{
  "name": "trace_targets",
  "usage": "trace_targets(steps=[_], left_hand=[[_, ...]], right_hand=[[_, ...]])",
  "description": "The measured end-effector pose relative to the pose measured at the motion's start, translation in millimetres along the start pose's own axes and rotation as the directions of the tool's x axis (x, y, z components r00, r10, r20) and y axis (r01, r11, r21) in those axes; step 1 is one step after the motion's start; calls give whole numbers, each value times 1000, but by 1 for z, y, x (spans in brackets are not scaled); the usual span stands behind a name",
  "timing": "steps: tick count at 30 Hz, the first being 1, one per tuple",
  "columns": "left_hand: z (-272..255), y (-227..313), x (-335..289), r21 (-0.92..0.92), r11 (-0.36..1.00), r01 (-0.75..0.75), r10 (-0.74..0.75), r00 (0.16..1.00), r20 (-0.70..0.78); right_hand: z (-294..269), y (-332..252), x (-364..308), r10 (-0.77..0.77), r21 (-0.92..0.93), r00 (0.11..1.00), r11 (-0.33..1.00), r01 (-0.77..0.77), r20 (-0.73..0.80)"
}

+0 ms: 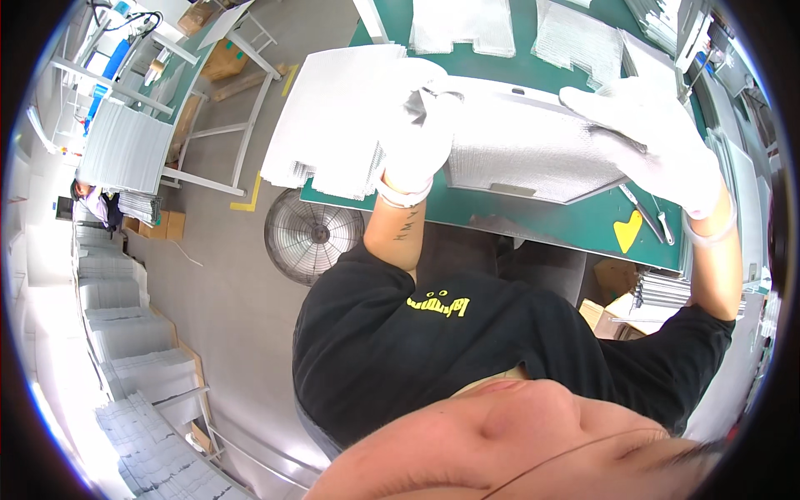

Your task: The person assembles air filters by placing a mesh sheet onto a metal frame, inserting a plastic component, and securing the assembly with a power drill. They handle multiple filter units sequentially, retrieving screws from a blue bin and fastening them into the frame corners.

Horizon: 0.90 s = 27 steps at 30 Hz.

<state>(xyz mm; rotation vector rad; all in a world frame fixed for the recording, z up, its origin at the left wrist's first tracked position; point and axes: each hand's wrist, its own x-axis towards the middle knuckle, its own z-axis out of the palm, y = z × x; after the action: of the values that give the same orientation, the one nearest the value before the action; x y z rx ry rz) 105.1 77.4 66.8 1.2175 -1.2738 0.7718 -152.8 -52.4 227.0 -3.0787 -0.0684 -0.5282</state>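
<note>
A silvery mesh panel (525, 154) with a pale frame lies in front of me over the green tabletop, between my hands. My left hand (419, 125), in a white glove, is at its left end with the fingers curled in. Something grey and crumpled shows at those fingertips, too unclear to name. My right hand (658, 142), also gloved in white, grips the panel's right end. Its upper fingers stretch over the far edge and a lower part presses the mesh face. The right end's underside is hidden.
Stacked white sheets (321, 108) lie left on the green table (467, 218). More mesh sheets (575, 37) lie beyond. Near the front right edge are a yellow heart-shaped piece (627, 232) and a slim-handled tool (665, 225). A floor fan (317, 236) stands at left below.
</note>
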Motion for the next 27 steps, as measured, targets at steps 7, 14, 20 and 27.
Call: trace_targets(steps=[7, 14, 20, 27], left_hand=[[5, 1, -5, -248, 954, 168, -153, 985, 78], [-1, -12, 27, 204, 957, -207, 171, 969, 179], [8, 18, 115, -433, 810, 396, 5, 733, 680], [110, 97, 75, -528, 701, -480, 690, 267, 673]], right_hand=[[4, 2, -9, -141, -333, 984, 938, 98, -106], [67, 55, -142, 609, 235, 539, 761, -605, -582], [173, 70, -290, 828, -175, 560, 556, -813, 25], [166, 71, -279, 848, -43, 529, 528, -848, -32]])
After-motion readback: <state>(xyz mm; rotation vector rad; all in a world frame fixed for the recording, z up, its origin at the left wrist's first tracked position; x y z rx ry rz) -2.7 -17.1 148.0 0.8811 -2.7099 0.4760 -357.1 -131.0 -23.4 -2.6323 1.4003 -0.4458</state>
